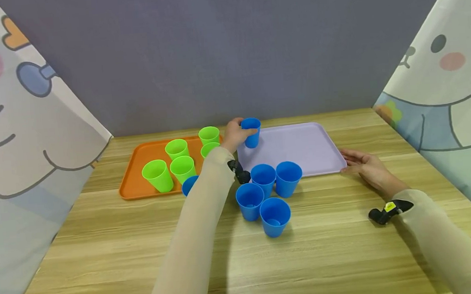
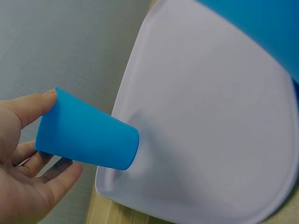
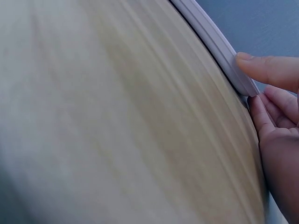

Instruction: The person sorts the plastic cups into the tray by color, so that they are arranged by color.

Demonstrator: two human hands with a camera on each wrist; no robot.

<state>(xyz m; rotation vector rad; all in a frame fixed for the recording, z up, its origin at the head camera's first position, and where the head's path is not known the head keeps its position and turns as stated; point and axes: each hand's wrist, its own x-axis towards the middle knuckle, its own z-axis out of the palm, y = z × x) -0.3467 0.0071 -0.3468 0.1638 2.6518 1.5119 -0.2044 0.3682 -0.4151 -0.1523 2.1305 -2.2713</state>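
My left hand grips a blue cup near its rim, between thumb and fingers. The cup is upright above the back left corner of a lavender tray; whether its base touches the tray I cannot tell. At the tray's front right corner, my right hand pinches the edge, thumb on the rim and fingertips against the corner. Several other blue cups stand together in front of the tray. One more blue cup is partly hidden behind my left forearm.
An orange tray lies on the left, with several green cups standing on it. Both trays lie on a wood-grain table. A grey panel rises behind, and printed cloths flank both sides.
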